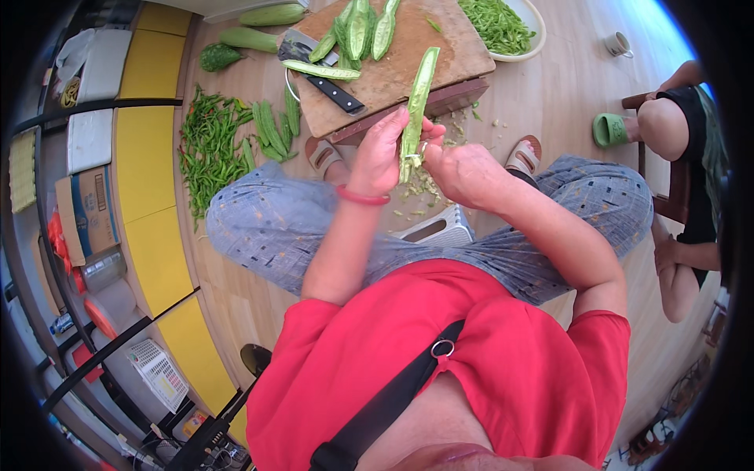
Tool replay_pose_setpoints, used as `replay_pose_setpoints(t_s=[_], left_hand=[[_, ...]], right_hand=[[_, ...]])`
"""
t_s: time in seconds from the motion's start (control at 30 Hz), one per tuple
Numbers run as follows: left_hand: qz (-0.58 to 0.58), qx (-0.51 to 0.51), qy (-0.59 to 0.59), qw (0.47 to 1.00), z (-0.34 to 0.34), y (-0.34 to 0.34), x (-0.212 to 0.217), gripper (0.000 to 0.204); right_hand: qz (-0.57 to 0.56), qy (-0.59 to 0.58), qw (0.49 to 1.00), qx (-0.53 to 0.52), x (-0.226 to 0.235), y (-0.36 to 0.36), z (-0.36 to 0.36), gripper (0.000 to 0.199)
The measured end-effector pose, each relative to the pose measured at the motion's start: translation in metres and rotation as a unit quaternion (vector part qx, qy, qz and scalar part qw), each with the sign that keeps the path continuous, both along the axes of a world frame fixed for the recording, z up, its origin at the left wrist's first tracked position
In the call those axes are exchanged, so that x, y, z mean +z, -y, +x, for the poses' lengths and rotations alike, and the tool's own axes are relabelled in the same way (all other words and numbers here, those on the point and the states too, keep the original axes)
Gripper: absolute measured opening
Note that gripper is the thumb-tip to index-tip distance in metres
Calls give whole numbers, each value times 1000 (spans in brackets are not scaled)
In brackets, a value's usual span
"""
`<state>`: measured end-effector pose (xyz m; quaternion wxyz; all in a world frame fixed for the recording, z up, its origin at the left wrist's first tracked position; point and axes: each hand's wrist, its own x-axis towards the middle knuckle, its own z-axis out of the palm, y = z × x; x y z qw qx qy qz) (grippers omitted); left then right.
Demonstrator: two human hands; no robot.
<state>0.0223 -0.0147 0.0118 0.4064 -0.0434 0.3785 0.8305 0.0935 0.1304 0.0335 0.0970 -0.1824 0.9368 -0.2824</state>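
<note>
My left hand (380, 153) grips a halved bitter melon (422, 82), held upright with its pale hollow inside showing. At the melon's lower end, my right hand (469, 174) has its fingers curled and pinched together; whatever lies between them is too small to make out. Pale bits of pith and seed (420, 188) lie scattered on the floor below. Beyond my hands is a thick wooden cutting board (440, 67), bearing several bitter melon halves (357, 31). A cleaver (334, 93) with a black handle rests on its left side, another half (322, 70) lying across the blade.
A white bowl (539, 39) of shredded green strips stands behind the board. Chillies (210, 141), long green gourds (271, 129) and larger ones (271, 14) lie leftward. A mug (616, 44) and a seated person (667, 129) are right. Yellow-fronted shelving (145, 157) lines the left.
</note>
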Motion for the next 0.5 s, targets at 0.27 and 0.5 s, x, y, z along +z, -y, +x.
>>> replay_pose_setpoints(t_s=[0.27,0.5], left_hand=[[59,-19,36,997,4,-2,-8,28],[91,-17,88,992,4,1,-10,27]], right_hand=[[36,-13,999,12,6,2,-3,45],[29,-2,999,15,3,9,-4,41]])
